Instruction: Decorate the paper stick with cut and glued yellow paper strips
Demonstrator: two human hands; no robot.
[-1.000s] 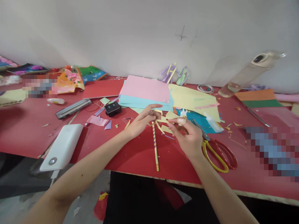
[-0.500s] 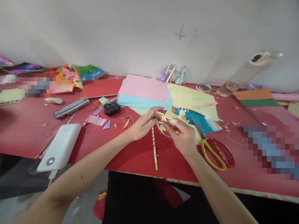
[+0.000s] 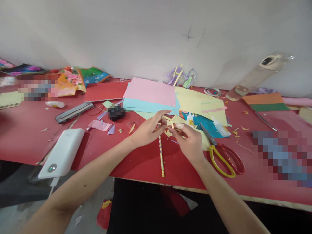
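Note:
Between my hands is a narrow yellow paper strip [image 3: 172, 124], bent and partly hidden by fingers. My left hand [image 3: 150, 129] has its thumb and fingers closed around one side of it. My right hand [image 3: 188, 138], with a pale wrap on one finger, pinches the strip from the other side. Just below them a pencil [image 3: 161, 159] with a patterned upper part lies on the red table [image 3: 136, 165]. Yellow paper scraps lie under my fingers. To the right of my right hand rest scissors [image 3: 223, 159] with one yellow and one red handle.
Pink paper [image 3: 152, 91] and yellow paper [image 3: 197, 100] lie towards the wall. A transparent bottle [image 3: 255, 78] stands at the back right. On the left are a white power bank [image 3: 62, 152] with a cable and a grey stapler-like bar [image 3: 74, 112]. Folded pink paper [image 3: 98, 125] lies nearby.
My fingers have shifted slightly around the yellow strip, which now stands a little more upright. The pencil, scissors and papers stay where they were.

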